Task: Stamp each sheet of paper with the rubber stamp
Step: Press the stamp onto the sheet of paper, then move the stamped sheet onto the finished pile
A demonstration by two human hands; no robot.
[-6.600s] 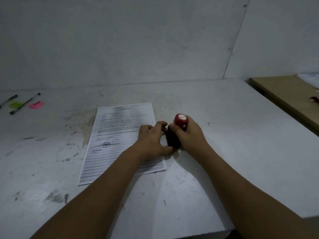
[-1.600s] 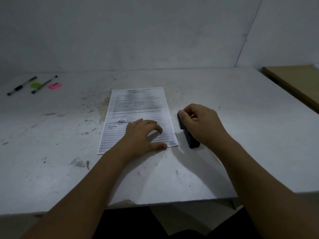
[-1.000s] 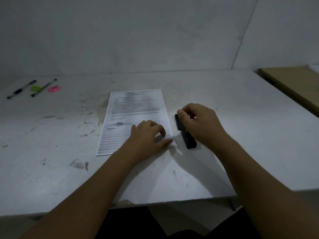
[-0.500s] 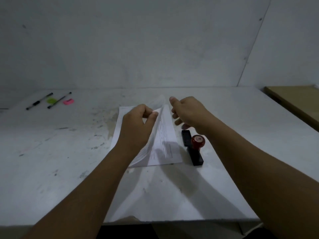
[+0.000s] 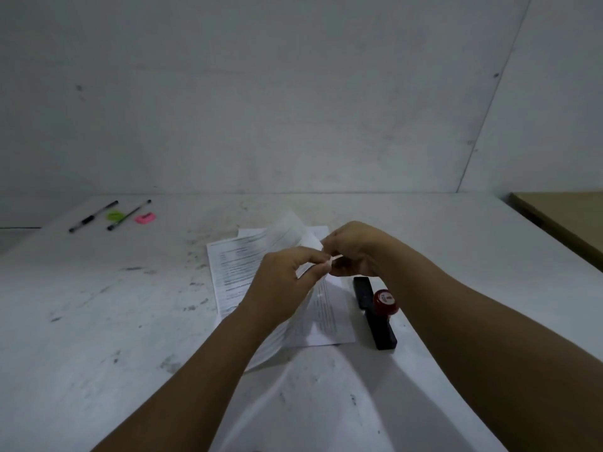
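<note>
Peeling the lifted sheet [image 5: 287,231] at frame centre: its edge is pinched by left hand [image 5: 284,277] and right hand [image 5: 354,249], so one ply should be rubbed apart slowly.

We find the left hand [image 5: 287,275] and right hand [image 5: 352,247] raised together over the papers [image 5: 331,322], pinching a lifted sheet [image 5: 287,233], which bars the middle of the counter [image 5: 98,321]. Just right of the papers, the rubber stamp [image 5: 385,301] and a long black pad [image 5: 381,334] sit beneath the right forearm. Open counter runs left to two pens [image 5: 129,215] at the far corner, and right toward a brown board [image 5: 567,220].
</note>
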